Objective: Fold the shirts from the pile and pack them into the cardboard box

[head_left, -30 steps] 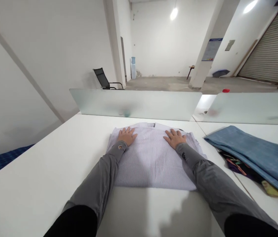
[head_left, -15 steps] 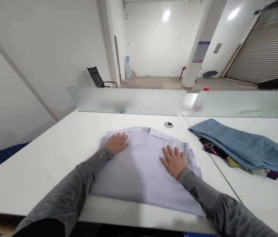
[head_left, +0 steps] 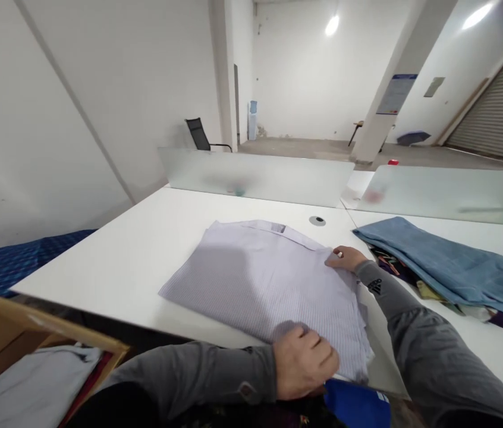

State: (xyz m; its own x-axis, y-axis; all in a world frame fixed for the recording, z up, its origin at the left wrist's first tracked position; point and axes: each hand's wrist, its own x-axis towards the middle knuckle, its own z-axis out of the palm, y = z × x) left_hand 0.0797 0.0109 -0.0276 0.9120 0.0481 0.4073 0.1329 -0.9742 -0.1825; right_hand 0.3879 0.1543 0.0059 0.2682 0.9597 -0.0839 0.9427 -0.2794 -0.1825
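A folded, pale lilac striped shirt (head_left: pixel 260 279) lies on the white table (head_left: pixel 153 238), turned at an angle with one corner over the near edge. My left hand (head_left: pixel 305 362) is closed on the shirt's near corner at the table edge. My right hand (head_left: pixel 345 258) pinches the shirt's far right edge, close to the collar. Both arms are in grey sleeves.
A folded blue cloth (head_left: pixel 448 267) lies over colourful garments at the right. Frosted glass dividers (head_left: pixel 260 175) line the table's back. A cardboard box (head_left: pixel 32 356) with clothes sits below at the left. Something blue (head_left: pixel 354 407) is under the near edge.
Both hands left their flat press on the shirt's top. The left hand came back to the near corner, the right moved to the right edge, and the shirt slid and turned toward me.
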